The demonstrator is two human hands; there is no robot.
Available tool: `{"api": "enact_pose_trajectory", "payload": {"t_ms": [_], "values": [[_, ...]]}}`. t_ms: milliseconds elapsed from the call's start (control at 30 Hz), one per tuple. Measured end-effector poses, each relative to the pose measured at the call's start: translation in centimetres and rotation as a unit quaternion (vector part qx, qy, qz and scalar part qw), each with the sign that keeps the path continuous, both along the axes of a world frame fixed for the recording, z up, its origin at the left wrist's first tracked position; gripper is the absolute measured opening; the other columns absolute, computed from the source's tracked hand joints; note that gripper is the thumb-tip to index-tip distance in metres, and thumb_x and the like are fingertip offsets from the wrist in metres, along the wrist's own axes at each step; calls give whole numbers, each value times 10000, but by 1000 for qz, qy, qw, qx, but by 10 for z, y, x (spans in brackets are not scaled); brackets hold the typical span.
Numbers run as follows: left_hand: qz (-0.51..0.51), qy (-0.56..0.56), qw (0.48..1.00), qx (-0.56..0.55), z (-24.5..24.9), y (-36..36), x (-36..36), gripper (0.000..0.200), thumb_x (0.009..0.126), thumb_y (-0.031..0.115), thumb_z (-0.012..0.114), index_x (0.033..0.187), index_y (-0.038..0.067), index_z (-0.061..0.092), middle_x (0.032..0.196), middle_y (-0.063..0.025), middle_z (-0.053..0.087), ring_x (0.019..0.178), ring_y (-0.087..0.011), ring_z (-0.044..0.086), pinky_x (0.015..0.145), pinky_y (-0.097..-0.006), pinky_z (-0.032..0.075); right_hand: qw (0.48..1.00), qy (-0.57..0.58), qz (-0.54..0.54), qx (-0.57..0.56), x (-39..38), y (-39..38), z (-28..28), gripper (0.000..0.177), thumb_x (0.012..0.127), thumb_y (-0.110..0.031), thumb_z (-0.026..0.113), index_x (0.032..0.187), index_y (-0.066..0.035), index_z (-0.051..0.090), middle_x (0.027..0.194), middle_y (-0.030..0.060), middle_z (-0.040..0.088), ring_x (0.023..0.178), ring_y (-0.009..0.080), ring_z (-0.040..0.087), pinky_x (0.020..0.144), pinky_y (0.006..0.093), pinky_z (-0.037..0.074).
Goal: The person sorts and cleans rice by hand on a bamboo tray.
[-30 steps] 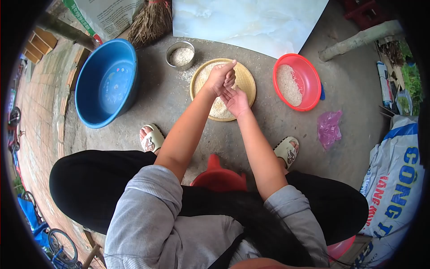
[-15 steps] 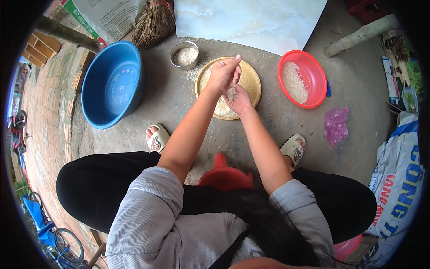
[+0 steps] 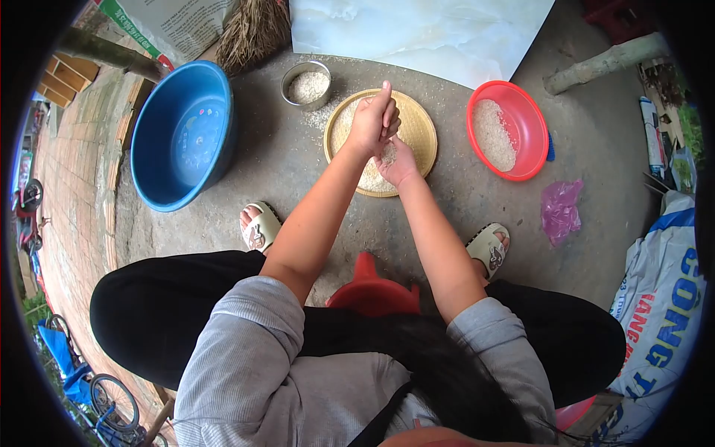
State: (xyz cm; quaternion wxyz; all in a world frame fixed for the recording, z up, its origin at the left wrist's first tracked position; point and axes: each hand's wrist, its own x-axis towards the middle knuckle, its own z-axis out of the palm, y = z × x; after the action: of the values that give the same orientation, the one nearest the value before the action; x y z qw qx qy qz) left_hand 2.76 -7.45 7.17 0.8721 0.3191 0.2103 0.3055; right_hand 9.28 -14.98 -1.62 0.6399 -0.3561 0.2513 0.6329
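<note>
Basin (image 3: pixel 182 134) and tin (image 3: pixel 307 84) aside, left hand (image 3: pixel 370 123) curled shut, contents unclear, sits over the tray (image 3: pixel 418 123) on our half-open cupped right hand (image 3: pixel 396 165) holding rice (image 3: pixel 369 179); we judge sorting underway, next needing release above the tray, bowl (image 3: pixel 509 130) and bag (image 3: pixel 560 210) clear.

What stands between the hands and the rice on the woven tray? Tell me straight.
Nothing visible does. The left hand, closed, and the right hand under it are right over the woven tray, with the rice directly beneath them. The metal bowl and red basin sit off to the sides.
</note>
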Motion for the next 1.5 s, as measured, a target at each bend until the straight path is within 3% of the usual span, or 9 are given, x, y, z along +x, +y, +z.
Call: {"api": "enact_pose_trajectory", "payload": {"t_ms": [100, 200, 267, 400, 533, 967, 1367, 1467, 1500], "values": [[63, 101, 992, 43, -16, 7, 0, 553, 961, 365, 438, 471, 122, 362, 391, 11, 302, 324, -89, 239, 338, -244, 174, 992, 57, 36, 103, 14, -4, -52, 327, 979, -358, 371, 807, -103, 481, 621, 4, 443, 525, 122, 453, 440, 235, 368], [49, 223, 966, 121, -51, 14, -9, 436, 947, 344, 463, 665, 34, 584, 542, -53, 527, 460, -113, 476, 448, -251, 361, 998, -12, 19, 53, 14, -4, -35, 410, 975, -420, 357, 676, -144, 405, 509, -36, 329, 407, 83, 291, 373, 240, 193], [41, 416, 850, 320, -102, 18, -12, 382, 933, 317, 480, 953, -13, 671, 854, -109, 689, 764, -204, 653, 680, -314, 499, 997, -18, 24, 78, 21, -4, -42, 438, 972, -444, 345, 645, -155, 379, 499, -44, 302, 396, 83, 258, 370, 243, 179], [15, 495, 673, 549, -149, -10, -28, 465, 928, 285, 438, 1351, 96, 404, 1449, -146, 309, 1353, -309, 265, 1110, -466, 177, 996, -20, 15, 90, 34, 5, -41, 496, 973, -478, 299, 585, -171, 329, 472, -45, 257, 365, 99, 201, 354, 258, 145], [-21, 552, 508, 661, -141, -31, -33, 554, 932, 368, 364, 1434, 154, 269, 1499, -35, 238, 1396, -248, 159, 1129, -457, 98, 998, -29, 11, 58, 39, 23, -29, 490, 989, -424, 272, 573, -172, 333, 465, -38, 252, 359, 105, 185, 349, 263, 120], [-30, 571, 522, 633, -138, -27, -30, 593, 883, 404, 356, 1396, 107, 334, 1448, -84, 338, 1393, -272, 172, 1132, -488, 43, 993, 30, 20, 109, -13, 137, 14, 459, 992, -395, 291, 601, -158, 338, 485, -34, 247, 382, 103, 177, 367, 264, 137], [-16, 472, 709, 524, -140, -22, -30, 592, 881, 373, 364, 1393, 77, 333, 1459, -117, 311, 1391, -298, 169, 1136, -489, 39, 997, -45, 60, 30, -41, 214, -1, 438, 1004, -394, 240, 713, -113, 407, 525, -28, 352, 399, 85, 259, 368, 227, 185], [0, 462, 701, 543, -145, -22, -30, 599, 874, 370, 373, 1387, 64, 338, 1456, -122, 313, 1391, -304, 165, 1135, -490, 48, 995, -70, 71, 13, -44, 222, -19, 422, 1006, -368, 246, 863, -55, 491, 697, 57, 522, 538, 135, 506, 405, 190, 349], [0, 464, 701, 541, -147, -21, -29, 599, 874, 370, 373, 1387, 64, 338, 1456, -122, 313, 1391, -304, 165, 1135, -490, 48, 999, -19, 39, 30, -45, 224, -21, 435, 997, -397, 245, 1050, -22, 460, 956, 138, 501, 808, 228, 522, 590, 299, 435]]}}
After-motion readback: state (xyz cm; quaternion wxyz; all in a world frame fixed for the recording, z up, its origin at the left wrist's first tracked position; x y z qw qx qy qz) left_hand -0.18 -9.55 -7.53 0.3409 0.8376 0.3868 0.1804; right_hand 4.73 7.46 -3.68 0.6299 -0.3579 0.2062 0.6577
